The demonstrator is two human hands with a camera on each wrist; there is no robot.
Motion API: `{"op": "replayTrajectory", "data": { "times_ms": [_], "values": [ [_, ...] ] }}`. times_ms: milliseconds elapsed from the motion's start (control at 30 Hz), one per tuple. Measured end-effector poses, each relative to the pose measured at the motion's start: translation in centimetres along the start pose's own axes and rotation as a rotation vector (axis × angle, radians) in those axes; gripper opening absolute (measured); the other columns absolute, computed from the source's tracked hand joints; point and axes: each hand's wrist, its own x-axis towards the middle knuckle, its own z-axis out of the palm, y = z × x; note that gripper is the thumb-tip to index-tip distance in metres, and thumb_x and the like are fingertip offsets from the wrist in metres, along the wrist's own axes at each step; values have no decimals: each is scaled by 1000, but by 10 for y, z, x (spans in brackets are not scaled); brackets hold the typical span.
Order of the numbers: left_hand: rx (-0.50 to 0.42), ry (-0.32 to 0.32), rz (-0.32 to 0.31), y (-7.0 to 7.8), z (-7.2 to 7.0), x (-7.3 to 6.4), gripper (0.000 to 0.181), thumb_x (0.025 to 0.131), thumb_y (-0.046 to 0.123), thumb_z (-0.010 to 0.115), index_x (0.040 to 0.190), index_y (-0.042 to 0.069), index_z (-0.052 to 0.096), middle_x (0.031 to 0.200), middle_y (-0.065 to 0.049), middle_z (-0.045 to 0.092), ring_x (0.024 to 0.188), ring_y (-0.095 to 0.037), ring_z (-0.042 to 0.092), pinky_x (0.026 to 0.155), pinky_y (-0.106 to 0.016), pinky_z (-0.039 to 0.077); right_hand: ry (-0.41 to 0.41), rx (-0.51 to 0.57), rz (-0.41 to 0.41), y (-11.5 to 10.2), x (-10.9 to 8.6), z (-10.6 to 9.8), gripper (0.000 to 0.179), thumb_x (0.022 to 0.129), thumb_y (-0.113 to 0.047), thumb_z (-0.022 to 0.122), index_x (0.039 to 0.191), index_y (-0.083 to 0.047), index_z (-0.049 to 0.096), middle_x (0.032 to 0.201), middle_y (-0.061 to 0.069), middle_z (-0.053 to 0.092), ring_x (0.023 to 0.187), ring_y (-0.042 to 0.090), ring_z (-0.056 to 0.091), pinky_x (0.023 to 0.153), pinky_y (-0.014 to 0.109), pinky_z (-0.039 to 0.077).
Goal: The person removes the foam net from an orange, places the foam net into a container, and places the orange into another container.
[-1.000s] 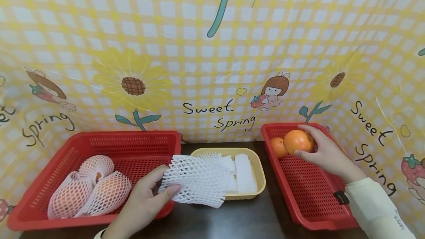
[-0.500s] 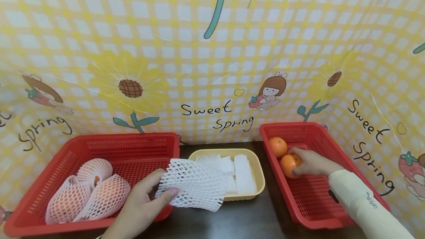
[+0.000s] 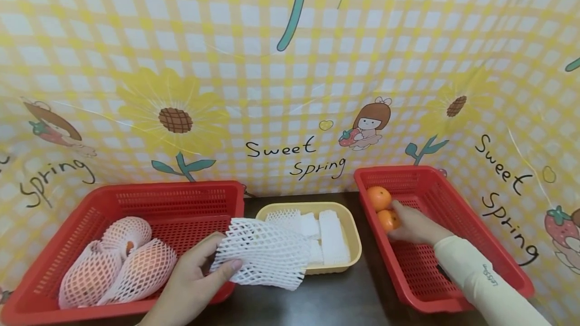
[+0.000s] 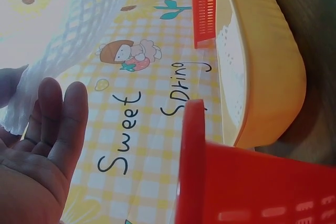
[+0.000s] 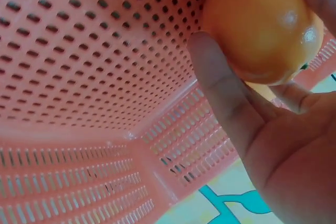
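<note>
White foam net sleeve (image 3: pixel 267 253) is pinched between the thumb and fingers of my left hand (image 3: pixel 197 268), held flat in front of the yellow tray (image 3: pixel 356 253). In the left wrist view the net (image 4: pixel 79 30) hangs from the fingertips. On the right, my right hand (image 3: pixel 414 223) reaches into a red basket (image 3: pixel 426 280) and holds an orange (image 3: pixel 387 221) low against the basket's left side. The right wrist view shows thumb and fingers spread around this orange (image 5: pixel 262 24). A second orange (image 3: pixel 378 198) lies right behind it, near the back corner.
Another red basket (image 3: pixel 176 185) stands at the left with several fruits (image 3: pixel 90 275) wrapped in foam nets. More white foam sleeves (image 3: pixel 333 235) lie in the yellow tray. A checked cloth (image 3: pixel 244 89) rises behind everything. The dark table (image 3: pixel 326 296) shows in front of the tray.
My right hand has lowered the orange into the right basket and shifted it left, beside the other orange. My left hand has kept its hold on the foam sleeve, almost still.
</note>
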Motion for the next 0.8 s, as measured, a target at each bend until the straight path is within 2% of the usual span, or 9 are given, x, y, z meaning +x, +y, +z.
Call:
{"op": "replayTrajectory", "data": {
  "times_ms": [167,300,600,800],
  "values": [
    [-1,0,0,0,0,0,25,92,-1,71,114,10,65,105,-4,65,93,-14,64,74,-29,57,-45,68,19,-1,-3,-4,84,80,-33,84,146,1,43,117,12,63,99,26,60,86,50,51],
    [22,14,-13,1,-1,-1,24,92,0,71,113,11,66,104,-2,65,91,-13,64,73,-29,57,-67,114,29,1,-6,-8,83,80,-27,85,146,1,44,117,13,63,99,28,59,85,51,51],
    [6,2,-21,4,2,-2,24,94,2,70,115,12,66,107,-3,65,94,-14,65,75,-30,57,-20,85,37,0,-7,-2,74,80,-28,85,136,-1,45,105,10,63,90,25,59,80,48,51],
    [1,-13,-25,4,4,-2,22,95,4,70,115,12,65,108,-3,65,94,-15,65,75,-31,57,-29,90,40,0,-9,-1,76,84,-30,81,142,1,42,112,12,64,96,26,61,85,52,52]
  ]
}}
